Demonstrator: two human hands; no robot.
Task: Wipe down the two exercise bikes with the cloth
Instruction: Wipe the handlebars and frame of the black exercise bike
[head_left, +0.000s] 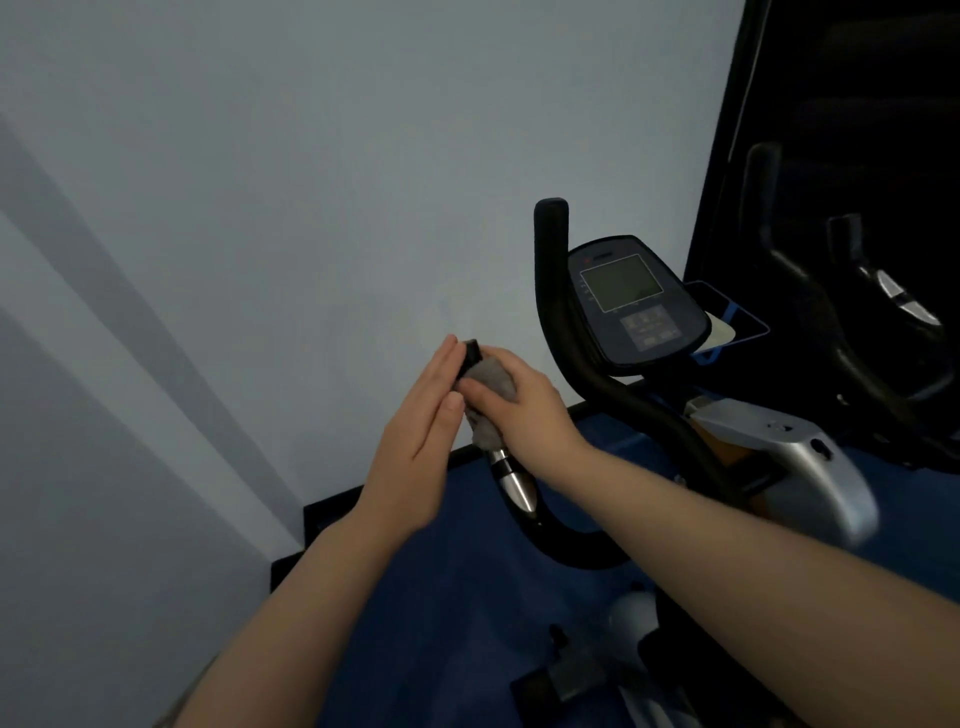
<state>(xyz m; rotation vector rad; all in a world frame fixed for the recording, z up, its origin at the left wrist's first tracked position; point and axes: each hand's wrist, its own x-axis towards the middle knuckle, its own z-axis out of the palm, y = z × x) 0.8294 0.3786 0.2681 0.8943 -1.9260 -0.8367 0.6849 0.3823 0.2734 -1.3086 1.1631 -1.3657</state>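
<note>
The right hand (519, 402) has its grip wrapped round a grey cloth (491, 410), which is itself bunched about the near end of the exercise bike's left handlebar (511, 480); fingers and thumb curl over the fabric, so the bar is held through it. The left hand (421, 447) stands beside it with fingers straight and together, its fingertips laid against the handlebar's black end cap (471, 353) and holding nothing (it looks to be steadying the tip rather than grasping).

The cloth is soft and limp and seems light; it folds to whatever it is squeezed round, so it is best taken in a full-hand wrap as here, not pinched by a corner, which would let it trail and slide off. The bar beneath is stiff and fixed, with a polished metal sleeve (514, 488) just below the cloth that is likely slick, so a firm squeeze will probably be needed for the fabric to drag along the surface instead of skating over it.

Above and to the right sit the bike's console (636, 301) and the far handlebar upright (551, 218). A second bike (852, 312) is dimly visible in the dark area on the right, detail too murky to judge.
</note>
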